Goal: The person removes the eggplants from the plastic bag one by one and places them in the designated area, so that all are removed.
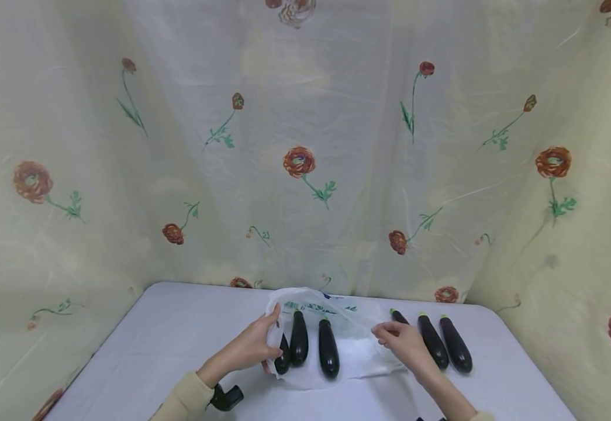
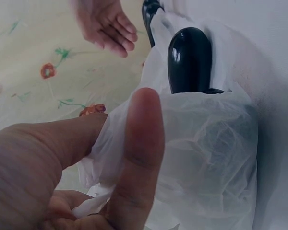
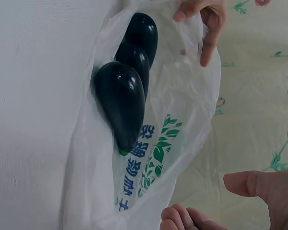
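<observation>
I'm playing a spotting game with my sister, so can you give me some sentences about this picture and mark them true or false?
1. The left hand holds the plastic bag. True.
2. The bag is empty. False: three eggplants are inside it.
3. More eggplants lie on the table to the right of the bag. True.
4. The leaves printed on the bag are red. False: they are green.
5. The curtain behind the table has flowers on it. True.

Plastic bag (image 1: 360, 351) on bench (image 1: 179, 333), three eggplants (image 1: 328, 349) in it. Three other eggplants (image 1: 456, 345) on bench, right of bag. Left hand (image 1: 249, 345) at bag's left edge, right hand (image 1: 404, 346) near its right. Curtain (image 1: 363, 146) behind bench.
</observation>
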The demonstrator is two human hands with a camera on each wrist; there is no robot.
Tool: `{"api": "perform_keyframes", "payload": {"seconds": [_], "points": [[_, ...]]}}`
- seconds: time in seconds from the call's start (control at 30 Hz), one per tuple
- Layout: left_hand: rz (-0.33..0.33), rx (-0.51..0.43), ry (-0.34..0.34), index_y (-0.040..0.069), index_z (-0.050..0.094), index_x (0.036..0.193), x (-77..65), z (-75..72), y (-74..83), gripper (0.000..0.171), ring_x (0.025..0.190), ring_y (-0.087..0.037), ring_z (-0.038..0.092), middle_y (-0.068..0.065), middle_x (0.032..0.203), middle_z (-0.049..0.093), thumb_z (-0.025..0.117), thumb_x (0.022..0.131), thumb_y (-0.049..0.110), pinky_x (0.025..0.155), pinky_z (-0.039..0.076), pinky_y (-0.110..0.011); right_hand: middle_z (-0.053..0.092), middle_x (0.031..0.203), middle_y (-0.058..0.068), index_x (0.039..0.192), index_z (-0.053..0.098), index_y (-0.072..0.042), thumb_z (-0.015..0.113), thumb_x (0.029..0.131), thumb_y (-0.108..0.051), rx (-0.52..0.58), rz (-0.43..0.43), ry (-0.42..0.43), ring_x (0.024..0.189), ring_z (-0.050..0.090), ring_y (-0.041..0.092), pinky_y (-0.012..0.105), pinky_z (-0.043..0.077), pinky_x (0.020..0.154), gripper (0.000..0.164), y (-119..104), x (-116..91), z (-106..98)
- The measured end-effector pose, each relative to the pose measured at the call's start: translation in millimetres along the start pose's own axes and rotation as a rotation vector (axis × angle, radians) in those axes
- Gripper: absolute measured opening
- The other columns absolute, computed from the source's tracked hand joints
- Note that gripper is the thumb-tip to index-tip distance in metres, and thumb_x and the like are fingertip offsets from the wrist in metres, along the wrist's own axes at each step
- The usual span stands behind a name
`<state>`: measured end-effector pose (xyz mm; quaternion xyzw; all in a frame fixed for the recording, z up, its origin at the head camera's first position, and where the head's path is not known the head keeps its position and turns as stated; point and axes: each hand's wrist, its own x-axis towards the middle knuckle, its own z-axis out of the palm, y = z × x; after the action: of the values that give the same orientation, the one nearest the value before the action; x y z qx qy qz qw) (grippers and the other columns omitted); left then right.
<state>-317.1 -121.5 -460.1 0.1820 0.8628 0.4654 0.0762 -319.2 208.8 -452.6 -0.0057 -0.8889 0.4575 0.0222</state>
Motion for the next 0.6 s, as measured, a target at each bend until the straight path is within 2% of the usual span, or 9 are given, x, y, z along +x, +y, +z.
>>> {"api": "perform_keyframes", "payload": {"seconds": [0.23, 0.5, 0.6], "points": [[-0.007, -0.001, -0.002, 0.001, 0.012, 0.154, -0.1, 0.0, 0.7, 0.097, 0.049, -0.016, 0.058, -0.028, 0.149, 0.032, 0.072, 0.078, -0.002, 0.054, 0.059, -0.05, 0.073, 0.092, 0.01, 0.106, 0.07, 0.001, 0.068, 0.088, -0.03, -0.02, -0.009, 0.023, 0.08, 0.068, 0.017, 0.028, 0.057, 0.07, 0.037, -3.2, 1.6, 11.3], [-0.003, -0.001, -0.001, 0.001, 0.011, 0.154, -0.2, 0.0, 1.1, 0.098, 0.05, -0.016, 0.058, -0.029, 0.15, 0.031, 0.072, 0.078, -0.003, 0.054, 0.059, -0.049, 0.072, 0.087, 0.005, 0.103, 0.071, -0.002, 0.068, 0.087, -0.032, -0.074, 0.015, 0.0, 0.077, 0.065, 0.013, 0.028, 0.051, 0.065, 0.034, -5.3, 4.3, 26.4], [-0.008, -0.009, -0.004, 0.001, 0.01, 0.154, -0.6, 0.2, 1.8, 0.099, 0.051, -0.017, 0.059, -0.029, 0.15, 0.031, 0.072, 0.077, -0.004, 0.051, 0.059, -0.043, 0.071, 0.086, 0.003, 0.102, 0.071, -0.002, 0.069, 0.087, -0.03, -0.067, 0.018, -0.012, 0.076, 0.063, 0.012, 0.026, 0.049, 0.064, 0.032, -6.2, 4.5, 32.7]]}}
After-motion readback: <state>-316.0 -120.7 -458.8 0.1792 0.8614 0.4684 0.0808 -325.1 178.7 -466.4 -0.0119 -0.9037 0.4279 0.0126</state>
